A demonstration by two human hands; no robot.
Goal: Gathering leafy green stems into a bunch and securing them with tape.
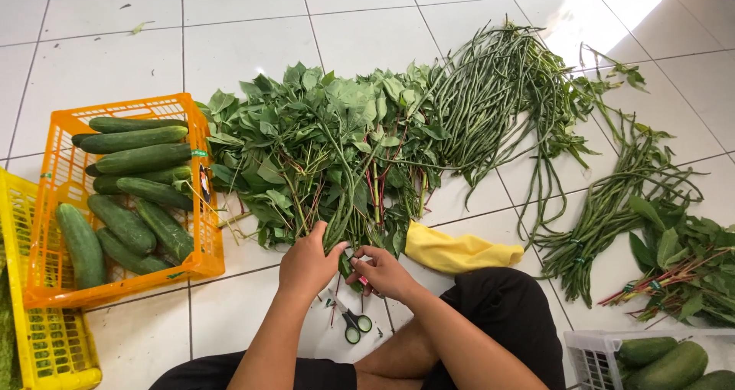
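Note:
My left hand (308,261) grips the stem ends of a bunch of leafy greens (329,141) that lies spread on the white tiled floor. My right hand (383,271) is closed beside it at the same stems, pinching something small and pink between the fingers. Small scissors with green handles (354,325) lie on the floor just below both hands, next to a few stem scraps.
An orange crate (205,241) of cucumbers stands at left, a yellow crate (46,344) beside it. Long beans (498,91) lie at upper right, tied bundles of beans (597,221) and leaves (681,267) at right, a yellow cloth (452,251), a white crate (593,355) with gourds.

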